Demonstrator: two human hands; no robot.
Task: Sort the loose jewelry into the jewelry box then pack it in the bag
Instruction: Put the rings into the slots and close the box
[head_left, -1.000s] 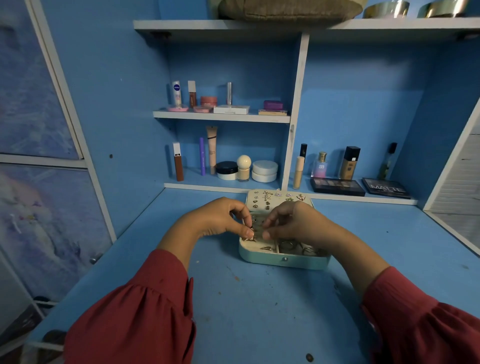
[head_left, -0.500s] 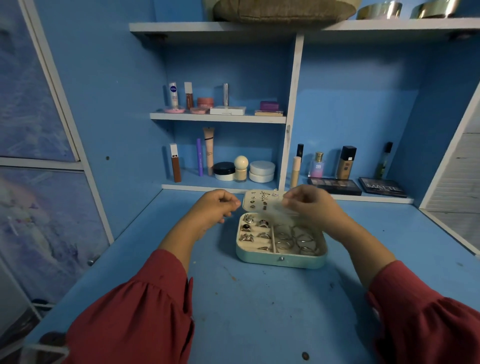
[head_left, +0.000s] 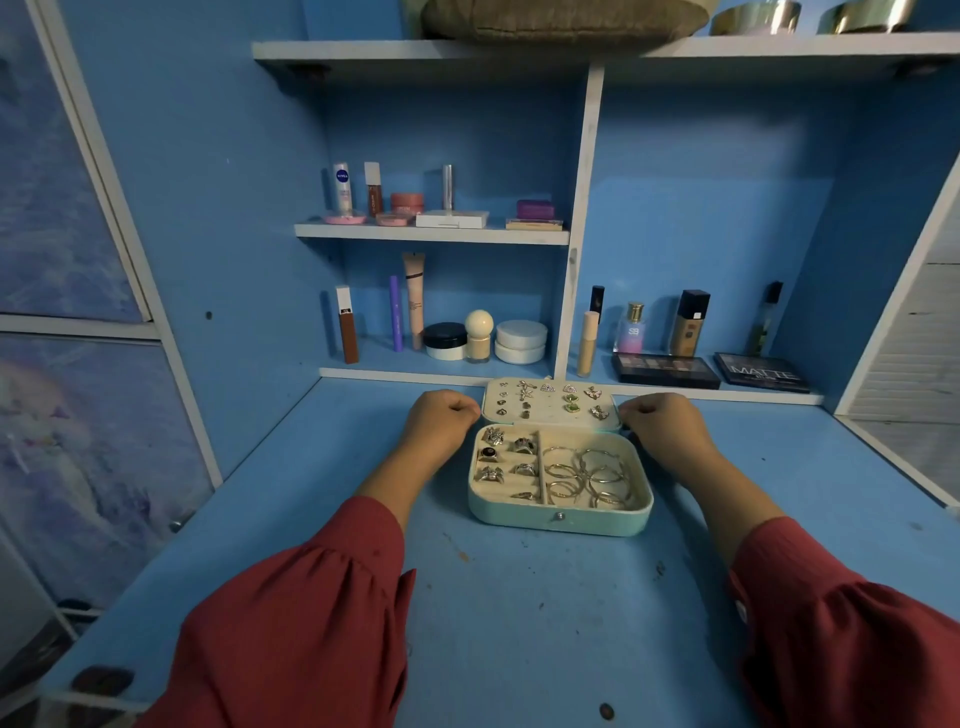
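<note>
A mint-green jewelry box (head_left: 561, 522) lies open on the blue desk. Its left slots hold several rings (head_left: 506, 457) and its right compartment holds several hoop earrings (head_left: 589, 478). The lid (head_left: 550, 408) is folded back, with several stud earrings pinned on its cream lining. My left hand (head_left: 441, 418) sits at the lid's left edge with curled fingers on that edge. My right hand (head_left: 662, 423) does the same at the lid's right edge. No loose jewelry shows on the desk.
Behind the box, low shelves hold cosmetics: jars (head_left: 521, 340), tubes (head_left: 414, 299), bottles (head_left: 688, 322) and two eyeshadow palettes (head_left: 665, 370). A higher shelf (head_left: 431, 233) carries more cosmetics. An olive fabric item (head_left: 561, 18) lies on the top shelf. A glass door stands left.
Both hands left the middle of the box, where they were pinching a small piece, and moved apart to the lid's left and right edges. The box's contents are now uncovered.
</note>
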